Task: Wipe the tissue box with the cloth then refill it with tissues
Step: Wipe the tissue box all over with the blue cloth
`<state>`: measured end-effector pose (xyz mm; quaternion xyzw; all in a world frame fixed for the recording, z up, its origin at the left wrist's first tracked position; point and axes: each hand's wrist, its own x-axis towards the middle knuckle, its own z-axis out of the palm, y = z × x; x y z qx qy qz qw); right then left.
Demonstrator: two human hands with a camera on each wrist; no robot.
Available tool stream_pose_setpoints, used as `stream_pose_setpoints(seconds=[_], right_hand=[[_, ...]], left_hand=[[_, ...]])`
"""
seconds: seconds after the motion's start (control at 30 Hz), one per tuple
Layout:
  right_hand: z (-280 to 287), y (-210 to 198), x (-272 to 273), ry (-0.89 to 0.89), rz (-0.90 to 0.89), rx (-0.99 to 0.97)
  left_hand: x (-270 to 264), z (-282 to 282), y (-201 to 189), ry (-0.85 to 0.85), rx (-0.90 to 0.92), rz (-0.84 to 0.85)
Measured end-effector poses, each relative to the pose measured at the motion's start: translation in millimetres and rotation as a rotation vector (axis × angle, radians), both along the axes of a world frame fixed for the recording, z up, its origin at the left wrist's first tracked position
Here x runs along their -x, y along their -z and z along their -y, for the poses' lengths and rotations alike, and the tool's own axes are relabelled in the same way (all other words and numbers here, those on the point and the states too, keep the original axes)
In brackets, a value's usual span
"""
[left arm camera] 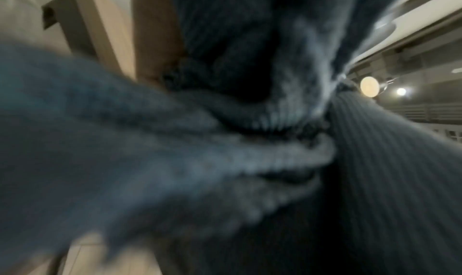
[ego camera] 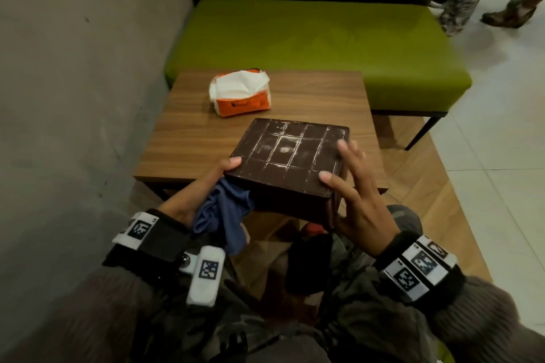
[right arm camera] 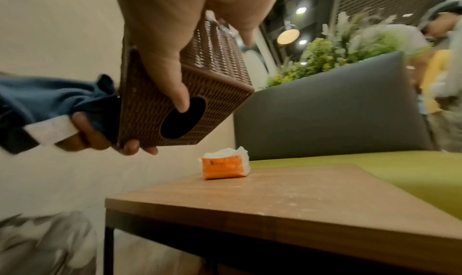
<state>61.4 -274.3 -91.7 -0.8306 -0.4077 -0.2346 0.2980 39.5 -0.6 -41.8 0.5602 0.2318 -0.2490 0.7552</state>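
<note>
Two hands are holding a brown box (ego camera: 289, 153) tilted in the air over the near edge of the wooden table (ego camera: 206, 138). The left hand (ego camera: 203, 188) is gripping its near-left corner, thumb on top and fingers curled beneath, with a blue cloth (ego camera: 227, 215) bunched in the palm, while the right hand (ego camera: 356, 194) is pressing splayed, fairly straight fingers against its right side. Farther back, an orange tissue pack (ego camera: 240, 94) is lying on the table, well apart from the box, with a green bench (ego camera: 295, 35) standing behind it.

Fuzzy grey-brown sleeves (ego camera: 97, 298); black wristbands (ego camera: 153, 242), white coded tags (ego camera: 206, 271)
</note>
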Motion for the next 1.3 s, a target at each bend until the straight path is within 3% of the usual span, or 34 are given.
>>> stream_pose_setpoints(seconds=[0.07, 0.1, 0.17, 0.23, 0.27, 0.43, 0.63, 0.73, 0.93, 1.03, 1.1, 1.2, 1.3], right_hand=[[3, 3, -2, 0.089, -0.140, -0.052], [3, 1, -2, 0.128, -0.300, -0.119], [1, -7, 4, 0.154, -0.854, -0.355], [-1, -13, 7, 0.047, -1.423, -0.735], [-1, -14, 6, -0.018, -1.563, -0.847], [-13, -2, 4, -0.056, -1.568, -0.761], [-27, -4, -1, 0.070, -1.449, -1.206], [-35, -4, -5, 0.086, -1.409, -1.309], [-40, -6, -8, 0.091, -1.479, -1.226], [-35, -5, -8, 0.232, -1.384, -1.145], [-32, -2, -6, 0.311, -1.305, -1.080], [-31, -1, -4, 0.380, -1.283, -1.043], [-37, -3, -4, 0.363, -1.285, -1.027]], left_hand=[[4, 6, 11, -0.089, 0.040, 0.028], [5, 9, 17, -0.129, 0.051, 0.044], [7, 13, 23, -0.181, 0.063, 0.080], [7, 14, 27, -0.202, 0.047, 0.136], [7, 14, 29, -0.200, 0.045, 0.165], [8, 20, 32, -0.193, 0.125, 0.241], [11, 42, 38, -0.252, 0.241, 0.202], [10, 53, 40, -0.234, 0.202, 0.158], [14, 53, 51, -0.093, 0.176, 0.077], [11, 33, 48, 0.017, -0.018, 0.153], [8, 18, 46, -0.148, -0.163, 0.152], [7, 12, 37, -0.463, -0.332, 0.441], [11, 40, 18, -0.412, -0.616, 0.822]])
